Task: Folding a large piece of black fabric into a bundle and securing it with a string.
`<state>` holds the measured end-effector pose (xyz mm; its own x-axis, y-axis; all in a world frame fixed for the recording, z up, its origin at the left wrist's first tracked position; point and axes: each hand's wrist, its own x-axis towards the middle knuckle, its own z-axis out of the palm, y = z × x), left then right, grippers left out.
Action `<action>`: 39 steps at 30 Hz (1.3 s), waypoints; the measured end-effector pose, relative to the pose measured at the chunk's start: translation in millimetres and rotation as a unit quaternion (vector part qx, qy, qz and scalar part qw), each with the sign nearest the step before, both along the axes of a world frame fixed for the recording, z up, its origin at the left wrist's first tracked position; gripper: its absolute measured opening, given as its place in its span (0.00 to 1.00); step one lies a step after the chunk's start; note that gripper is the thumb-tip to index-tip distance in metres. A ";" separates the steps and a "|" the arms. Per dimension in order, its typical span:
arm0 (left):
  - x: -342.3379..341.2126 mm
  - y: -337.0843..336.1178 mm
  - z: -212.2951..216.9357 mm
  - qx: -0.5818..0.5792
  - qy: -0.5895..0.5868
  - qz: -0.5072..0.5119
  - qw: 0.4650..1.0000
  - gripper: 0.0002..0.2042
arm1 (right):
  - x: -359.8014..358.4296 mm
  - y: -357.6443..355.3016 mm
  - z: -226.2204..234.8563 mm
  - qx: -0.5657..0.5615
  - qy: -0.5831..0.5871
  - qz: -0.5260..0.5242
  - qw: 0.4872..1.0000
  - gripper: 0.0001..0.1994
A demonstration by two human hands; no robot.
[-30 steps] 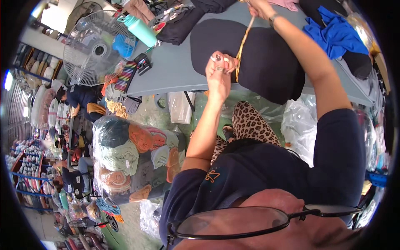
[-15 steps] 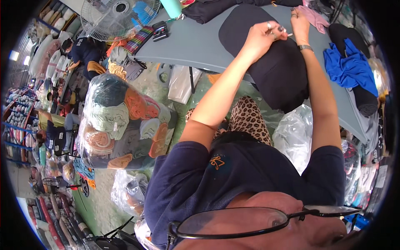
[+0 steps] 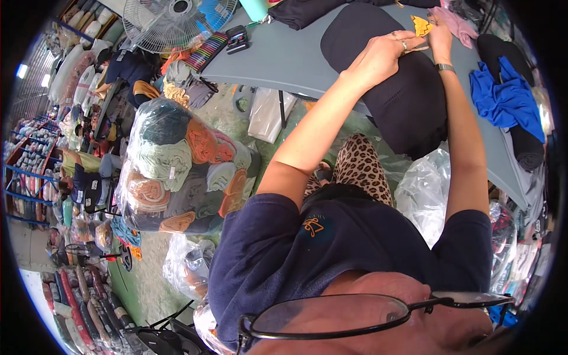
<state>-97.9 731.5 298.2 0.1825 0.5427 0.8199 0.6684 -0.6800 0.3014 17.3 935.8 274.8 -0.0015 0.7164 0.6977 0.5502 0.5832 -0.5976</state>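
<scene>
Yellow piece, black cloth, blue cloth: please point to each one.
yellow piece (image 3: pixel 420 25), head view, its middle
black cloth (image 3: pixel 408 100), head view, bare middle part
blue cloth (image 3: pixel 506 100), head view, its middle fold

A single head-worn fisheye view looks steeply down over the wearer's glasses (image 3: pixel 331 319) and chest, close to the body. The grey table (image 3: pixel 284 59) curves away toward twelve to two o'clock; the floor spreads toward nine o'clock, edges bending at the rim.

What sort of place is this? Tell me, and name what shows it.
Likely a garment workshop or clothing stall: a big clear bag of folded clothes on the floor, black fabric on a grey table, racks of goods.
</scene>
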 end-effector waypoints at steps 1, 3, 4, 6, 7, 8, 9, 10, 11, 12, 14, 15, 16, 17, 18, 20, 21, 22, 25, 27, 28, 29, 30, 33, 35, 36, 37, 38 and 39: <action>3.3 4.2 -0.8 0.002 -0.007 0.000 1.000 0.22 | 4.6 2.7 -0.8 0.001 0.000 -0.004 1.000 0.17; 12.0 10.8 -3.6 -0.039 -0.080 -0.042 0.995 0.22 | 13.9 6.7 -2.4 -0.028 0.047 -0.008 0.998 0.15; 17.1 15.5 -6.9 -0.084 -0.153 -0.080 0.981 0.22 | 19.6 6.6 -3.6 -0.040 0.063 -0.012 0.997 0.15; 11.0 21.6 -13.8 -0.074 -0.164 -0.038 0.983 0.19 | 18.6 -18.1 9.6 -0.210 0.202 0.106 0.951 0.11; 12.1 22.1 -13.7 -0.067 -0.174 -0.008 0.983 0.16 | 25.4 -21.2 10.9 -0.211 0.203 0.104 0.950 0.11; 12.6 21.8 -14.5 -0.069 -0.174 -0.010 0.982 0.16 | 32.6 -23.1 11.2 -0.233 0.300 0.182 0.907 0.10; 13.0 21.3 -15.0 -0.052 -0.121 0.022 0.991 0.13 | 40.8 -26.9 12.2 -0.249 0.392 0.256 0.848 0.09; 10.6 19.5 -14.0 -0.034 -0.067 0.059 0.995 0.10 | 42.2 -49.0 23.5 -0.259 0.392 0.258 0.844 0.07; 10.2 20.2 -14.4 -0.034 -0.067 0.061 0.995 0.10 | 48.7 -58.0 21.7 -0.259 0.391 0.259 0.844 0.07; 10.4 22.6 -15.3 -0.042 -0.092 0.056 0.993 0.09 | 55.2 -63.9 19.3 -0.252 0.401 0.303 0.827 0.06; 10.5 26.0 -16.9 -0.052 -0.117 0.053 0.990 0.09 | 63.2 -88.3 20.6 -0.247 0.409 0.345 0.807 0.05; 9.7 27.2 -16.6 -0.049 -0.113 0.055 0.991 0.08 | 61.0 -106.1 25.6 -0.229 0.373 0.376 0.817 0.05; 11.5 27.6 -15.4 -0.046 -0.109 0.054 0.992 0.08 | 57.5 -122.9 31.2 -0.208 0.338 0.402 0.825 0.05; 13.1 28.4 -14.9 -0.048 -0.109 0.051 0.992 0.08 | 52.9 -132.5 33.2 -0.208 0.338 0.399 0.826 0.05; 14.8 29.1 -14.0 -0.034 -0.099 0.047 0.993 0.06 | 48.0 -141.2 35.6 -0.155 0.234 0.404 0.871 0.06; 14.0 23.2 -8.4 -0.020 -0.087 0.048 0.995 0.05 | 24.4 -165.9 43.7 -0.064 0.071 0.348 0.933 0.06; 10.2 15.4 -5.0 -0.072 -0.081 0.086 0.990 0.04 | 11.7 -175.2 46.1 -0.027 0.017 0.292 0.956 0.07; 11.5 10.0 0.6 -0.120 -0.078 0.111 0.983 0.03 | 10.3 -170.0 50.7 0.028 -0.075 0.290 0.954 0.08; 6.5 13.8 -0.9 -0.136 -0.086 0.141 0.977 0.02 | -8.4 -199.5 89.4 0.098 -0.051 0.311 0.944 0.10; 3.5 16.0 -3.6 -0.163 -0.121 0.109 0.973 0.02 | -5.4 -205.5 105.8 0.089 -0.089 0.319 0.939 0.07; 4.1 19.5 -4.8 -0.123 -0.174 0.067 0.975 0.02 | -5.3 -199.2 107.5 0.079 -0.160 0.351 0.919 0.06; 2.8 20.9 -6.9 -0.103 -0.200 0.046 0.973 0.02 | -4.0 -194.5 109.1 0.069 -0.229 0.382 0.893 0.06; 1.1 21.8 -9.0 -0.082 -0.225 0.026 0.971 0.02 | 0.0 -191.8 113.1 -0.011 -0.194 0.429 0.882 0.05; 3.1 21.6 -13.6 -0.084 -0.102 0.073 0.989 0.08 | 15.3 -135.0 99.4 -0.086 -0.084 0.540 0.833 0.09; 7.9 26.1 -14.9 -0.039 -0.096 0.059 0.993 0.09 | 33.6 -111.1 89.9 0.088 -0.314 0.274 0.905 0.12; 3.1 24.5 -15.2 -0.038 -0.095 0.069 0.992 0.09 | 32.0 -104.7 77.3 0.091 -0.313 0.282 0.902 0.12; 1.3 21.3 -14.1 -0.051 -0.098 0.081 0.990 0.08 | 30.0 -104.1 63.4 -0.009 -0.262 0.381 0.887 0.13; 1.4 19.8 -13.0 -0.064 -0.101 0.090 0.989 0.08 | 30.2 -104.0 54.6 -0.110 -0.206 0.468 0.852 0.14; 1.1 21.3 -13.9 -0.064 -0.102 0.091 0.989 0.08 | 29.8 -101.9 50.3 -0.110 -0.207 0.468 0.852 0.14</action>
